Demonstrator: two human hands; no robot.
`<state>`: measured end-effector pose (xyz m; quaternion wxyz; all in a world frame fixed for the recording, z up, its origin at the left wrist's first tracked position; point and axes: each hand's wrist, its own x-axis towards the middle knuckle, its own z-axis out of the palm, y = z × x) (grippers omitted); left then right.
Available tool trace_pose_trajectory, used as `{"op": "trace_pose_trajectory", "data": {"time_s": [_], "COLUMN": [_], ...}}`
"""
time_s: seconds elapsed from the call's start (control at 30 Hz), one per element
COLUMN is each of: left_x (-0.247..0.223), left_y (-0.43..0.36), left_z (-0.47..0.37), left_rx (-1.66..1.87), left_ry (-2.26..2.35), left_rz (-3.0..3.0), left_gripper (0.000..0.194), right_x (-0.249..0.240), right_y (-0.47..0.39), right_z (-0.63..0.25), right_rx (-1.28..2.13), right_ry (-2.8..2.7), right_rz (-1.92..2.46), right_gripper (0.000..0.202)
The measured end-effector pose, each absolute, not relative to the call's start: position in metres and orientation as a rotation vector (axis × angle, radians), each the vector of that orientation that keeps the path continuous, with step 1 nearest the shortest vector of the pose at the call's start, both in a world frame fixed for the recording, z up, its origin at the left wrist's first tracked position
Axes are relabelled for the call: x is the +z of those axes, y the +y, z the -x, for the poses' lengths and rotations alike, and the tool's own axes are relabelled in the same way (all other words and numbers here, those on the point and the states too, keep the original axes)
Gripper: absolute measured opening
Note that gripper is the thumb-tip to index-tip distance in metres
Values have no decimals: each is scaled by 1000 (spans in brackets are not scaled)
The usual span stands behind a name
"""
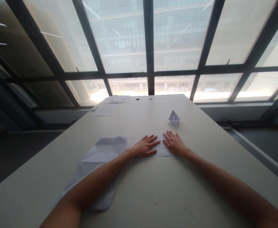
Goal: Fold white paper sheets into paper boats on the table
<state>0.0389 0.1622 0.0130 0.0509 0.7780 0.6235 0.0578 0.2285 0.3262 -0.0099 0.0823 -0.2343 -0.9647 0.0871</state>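
Observation:
A small white sheet of paper (163, 152) lies flat on the table in front of me. My left hand (145, 147) presses on its left part with the fingers spread. On the sheet's right part rests my right hand (175, 144), palm down and fingers apart. Both hands hide much of the paper, so its full outline and any folds under them cannot be made out. Just beyond my right hand stands a folded paper boat (174, 118). A larger creased white sheet (105, 148) lies to the left, partly under my left forearm.
The white table (139, 196) stretches away toward tall framed windows (124, 38). More white papers (105, 109) lie at its far left, beside a small pale item (94, 108) too blurred to name. Two dark spots mark the far table end.

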Motion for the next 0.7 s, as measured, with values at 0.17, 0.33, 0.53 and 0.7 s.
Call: {"op": "trace_pose_trajectory", "data": {"time_s": [0.17, 0.33, 0.53, 0.7], "left_x": [12, 12, 13, 12], "left_y": [162, 163, 163, 164], "left_z": [-39, -39, -38, -38], "left_rx": [179, 150, 100, 82], "left_ry": [1923, 1977, 2061, 2070], "left_rz": [-2364, -2327, -2275, -2269], "left_gripper": [61, 62, 62, 62], "right_x": [-6, 1, -3, -10], "right_y": [330, 323, 323, 326], "right_z": [-231, -232, -230, -227], "right_rx": [218, 205, 260, 258], "right_ry": [-2850, -2926, -2962, -2883], "right_rz": [646, 228, 512, 802], "right_gripper": [54, 55, 60, 58]}}
